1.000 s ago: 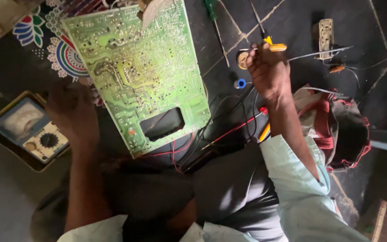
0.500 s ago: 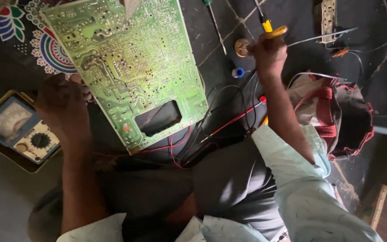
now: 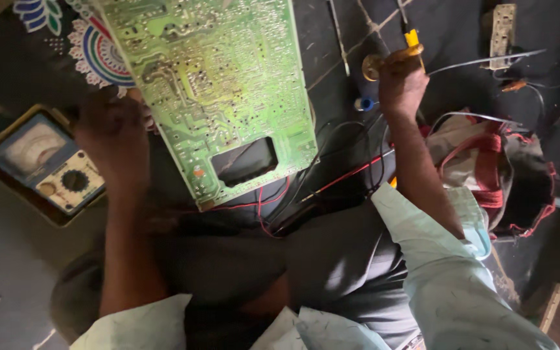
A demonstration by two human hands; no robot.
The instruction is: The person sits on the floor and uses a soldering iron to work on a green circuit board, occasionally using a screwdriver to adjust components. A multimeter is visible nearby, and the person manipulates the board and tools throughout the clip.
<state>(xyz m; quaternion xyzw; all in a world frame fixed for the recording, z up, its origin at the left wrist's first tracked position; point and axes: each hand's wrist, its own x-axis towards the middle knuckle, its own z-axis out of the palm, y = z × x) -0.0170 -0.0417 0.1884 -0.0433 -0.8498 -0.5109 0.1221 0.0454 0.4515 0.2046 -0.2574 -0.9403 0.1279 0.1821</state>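
A large green circuit board (image 3: 221, 97) lies solder side up, tilted, from my lap out onto the dark floor. My left hand (image 3: 115, 139) is at its left edge with the fingers curled on the board; it is dark and blurred. My right hand (image 3: 400, 84) is stretched out past the board's right side. It grips a yellow-handled tool (image 3: 413, 40), with a small round brass-coloured thing (image 3: 372, 65) at the fingers. Red and black wires (image 3: 335, 181) run under the board's near corner across my lap.
An analog meter in a yellow case (image 3: 46, 165) lies left of my left hand. A bag with red straps (image 3: 507, 175) sits to the right, a socket strip (image 3: 501, 32) beyond it. A thin screwdriver (image 3: 338, 32) and a blue bit (image 3: 363, 104) lie near the board.
My right hand has reached farther out with the yellow-handled tool. The board and both hands sit higher in view as my head tips down. My left hand stays at the board's edge.
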